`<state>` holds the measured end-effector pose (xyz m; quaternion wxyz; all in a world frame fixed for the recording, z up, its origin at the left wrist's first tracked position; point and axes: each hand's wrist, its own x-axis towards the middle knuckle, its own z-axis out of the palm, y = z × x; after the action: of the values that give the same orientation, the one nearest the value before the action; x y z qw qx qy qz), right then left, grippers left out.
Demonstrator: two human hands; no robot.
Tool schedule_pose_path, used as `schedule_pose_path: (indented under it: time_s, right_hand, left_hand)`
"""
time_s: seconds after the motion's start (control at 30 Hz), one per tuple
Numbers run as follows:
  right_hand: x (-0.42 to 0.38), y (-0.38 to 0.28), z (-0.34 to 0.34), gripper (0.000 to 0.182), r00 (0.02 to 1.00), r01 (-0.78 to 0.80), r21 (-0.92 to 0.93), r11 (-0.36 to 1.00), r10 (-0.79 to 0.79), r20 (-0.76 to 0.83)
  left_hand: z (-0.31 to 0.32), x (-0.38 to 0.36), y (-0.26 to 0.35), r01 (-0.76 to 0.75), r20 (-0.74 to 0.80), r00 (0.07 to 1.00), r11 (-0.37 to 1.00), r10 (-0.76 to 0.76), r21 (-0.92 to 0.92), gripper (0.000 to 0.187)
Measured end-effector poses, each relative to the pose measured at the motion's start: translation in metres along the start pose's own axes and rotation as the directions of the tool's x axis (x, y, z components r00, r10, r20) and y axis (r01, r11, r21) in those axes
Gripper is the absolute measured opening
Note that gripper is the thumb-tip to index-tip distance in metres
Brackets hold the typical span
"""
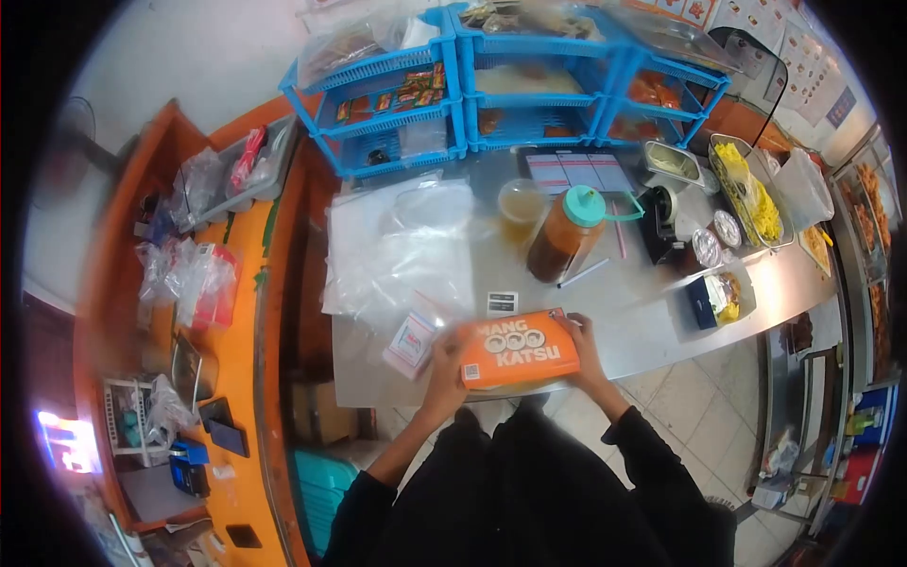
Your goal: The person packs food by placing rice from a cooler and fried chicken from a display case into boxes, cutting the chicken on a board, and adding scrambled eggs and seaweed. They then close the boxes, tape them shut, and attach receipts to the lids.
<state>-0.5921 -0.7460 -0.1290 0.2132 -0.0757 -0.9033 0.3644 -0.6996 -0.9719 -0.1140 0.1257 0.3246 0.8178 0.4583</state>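
An orange takeaway box (521, 348) with white "KATSU" lettering is held between my two hands at the front edge of the metal table. My left hand (444, 369) grips its left end, and my right hand (590, 359) grips its right end. The lid looks closed. Just left of my left hand lies a small white packet with red and blue print (412, 342). A small black-and-white label (503, 302) lies behind the box. Farther back stands a brown bottle with a turquoise lid (567, 236), beside a clear cup of liquid (521, 206).
Clear plastic bags (402, 246) cover the table's left part. Blue stacked baskets (463, 104) line the back. On the right are a tape dispenser (659, 222), a tray of yellow shreds (751, 198) and a small dark box (715, 300). An orange counter (241, 378) runs along the left.
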Motion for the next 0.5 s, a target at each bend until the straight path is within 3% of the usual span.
schedule_pose_path:
  time_s: [0.07,0.1,0.17,0.2,0.27,0.33,0.4,0.43,0.47,0.5]
  right_hand:
    - [-0.001,-0.013,-0.016,0.051,0.997,-0.07,0.209,0.975,0.062,0.044]
    - [-0.004,-0.019,-0.026,0.051,0.997,-0.065,0.208,0.976,0.058,0.042]
    - [-0.018,-0.023,-0.044,0.055,0.951,-0.195,0.352,0.916,0.089,0.297]
    - [-0.023,-0.015,-0.044,0.055,0.95,-0.201,0.351,0.914,0.095,0.297]
    - [-0.032,0.003,-0.035,0.058,0.873,-0.218,0.19,0.957,0.104,0.476]
    - [-0.037,0.008,-0.029,0.054,0.87,-0.221,0.129,0.967,0.135,0.475]
    - [-0.038,-0.002,-0.026,0.05,0.863,-0.223,0.073,0.972,0.163,0.478]
    - [-0.041,-0.011,-0.025,0.047,0.916,-0.107,0.035,0.994,0.085,0.392]
    - [-0.041,-0.017,-0.026,0.045,0.952,0.006,-0.015,1.0,-0.001,0.305]
    - [-0.041,-0.012,-0.023,0.045,0.954,0.0,-0.016,1.0,0.005,0.301]
  left_hand:
    - [-0.009,-0.007,0.008,-0.055,0.052,0.997,0.998,0.056,-0.027,0.052]
    - [-0.013,-0.009,0.011,-0.11,0.101,0.988,0.992,0.116,-0.058,0.051]
    - [-0.015,-0.016,0.002,-0.125,0.154,0.98,0.991,0.13,-0.037,0.051]
    - [-0.014,-0.021,-0.002,-0.135,0.213,0.968,0.991,0.136,-0.018,0.052]
    - [-0.01,-0.022,-0.004,-0.095,0.286,0.953,0.994,0.104,-0.044,0.052]
    - [-0.007,-0.022,-0.004,-0.057,0.354,0.932,0.996,0.076,-0.064,0.053]
    - [-0.003,-0.025,-0.001,-0.135,0.308,0.946,0.986,0.1,0.096,0.048]
    - [-0.002,-0.026,0.002,-0.135,0.311,0.945,0.986,0.099,0.097,0.048]
    - [-0.001,-0.025,0.01,-0.256,0.248,0.953,0.901,0.174,0.351,0.045]
    - [0.002,-0.024,0.015,-0.336,0.207,0.942,0.739,0.264,0.584,0.042]
